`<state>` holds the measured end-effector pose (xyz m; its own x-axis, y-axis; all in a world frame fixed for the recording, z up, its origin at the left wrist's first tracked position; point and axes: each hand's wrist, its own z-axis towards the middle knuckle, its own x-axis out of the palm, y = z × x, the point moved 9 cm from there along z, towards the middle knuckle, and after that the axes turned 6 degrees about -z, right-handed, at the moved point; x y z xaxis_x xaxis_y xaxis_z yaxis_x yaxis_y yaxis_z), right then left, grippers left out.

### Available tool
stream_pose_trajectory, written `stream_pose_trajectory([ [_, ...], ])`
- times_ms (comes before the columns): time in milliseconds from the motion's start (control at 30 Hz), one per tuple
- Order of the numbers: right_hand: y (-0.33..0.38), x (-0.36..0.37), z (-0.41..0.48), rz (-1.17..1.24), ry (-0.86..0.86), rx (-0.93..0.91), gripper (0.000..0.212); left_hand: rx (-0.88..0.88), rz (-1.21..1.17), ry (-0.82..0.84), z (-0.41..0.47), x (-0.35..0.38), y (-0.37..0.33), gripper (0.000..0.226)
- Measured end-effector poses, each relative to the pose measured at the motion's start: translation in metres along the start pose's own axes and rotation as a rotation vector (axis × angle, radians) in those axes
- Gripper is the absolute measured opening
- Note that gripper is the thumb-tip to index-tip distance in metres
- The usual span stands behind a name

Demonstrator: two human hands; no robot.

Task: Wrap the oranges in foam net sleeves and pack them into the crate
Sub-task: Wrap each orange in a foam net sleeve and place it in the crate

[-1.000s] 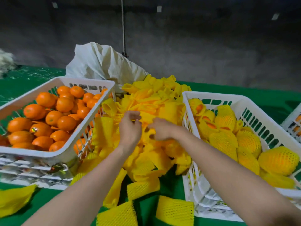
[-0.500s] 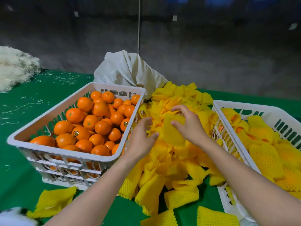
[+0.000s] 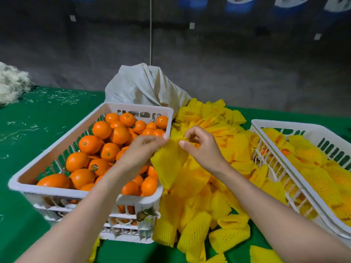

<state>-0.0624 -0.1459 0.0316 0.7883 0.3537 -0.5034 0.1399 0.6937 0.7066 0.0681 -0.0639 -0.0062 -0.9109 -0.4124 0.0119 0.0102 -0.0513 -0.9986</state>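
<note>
A yellow foam net sleeve (image 3: 169,166) hangs between both hands above the pile of yellow sleeves (image 3: 207,194). My left hand (image 3: 140,154) pinches its upper left edge, over the right corner of the white crate (image 3: 57,149) full of bare oranges (image 3: 106,149). My right hand (image 3: 201,147) pinches the sleeve's top edge from the right. A second white crate (image 3: 296,128) at the right holds several oranges wrapped in yellow sleeves (image 3: 311,160).
A grey-white sack (image 3: 146,86) stands behind the orange crate. White shredded fibre (image 3: 11,82) lies at the far left on the green table cover (image 3: 38,118). Loose sleeves (image 3: 228,236) lie along the near edge between the crates.
Both hands have lifted one sleeve off the pile and now hold it by its top edge. The view has shifted left, showing more of the orange crate.
</note>
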Motion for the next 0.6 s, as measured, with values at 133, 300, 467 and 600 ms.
stream_pose_trajectory([
  [133,-0.023,0.029,0.002,0.305,0.087,0.244,0.024,0.038,0.617,-0.183,0.046,-0.086,0.001,0.02],
  [300,-0.034,0.068,-0.003,0.548,0.155,0.438,0.013,-0.319,1.44,0.194,0.079,-0.109,0.083,0.036],
  [467,-0.036,0.078,-0.006,0.573,0.215,0.452,0.016,-0.258,1.6,0.124,0.089,-0.118,0.105,0.074],
  [600,-0.04,0.073,-0.008,0.534,0.174,0.465,0.017,-0.28,1.401,0.004,0.09,-0.126,0.097,0.054],
])
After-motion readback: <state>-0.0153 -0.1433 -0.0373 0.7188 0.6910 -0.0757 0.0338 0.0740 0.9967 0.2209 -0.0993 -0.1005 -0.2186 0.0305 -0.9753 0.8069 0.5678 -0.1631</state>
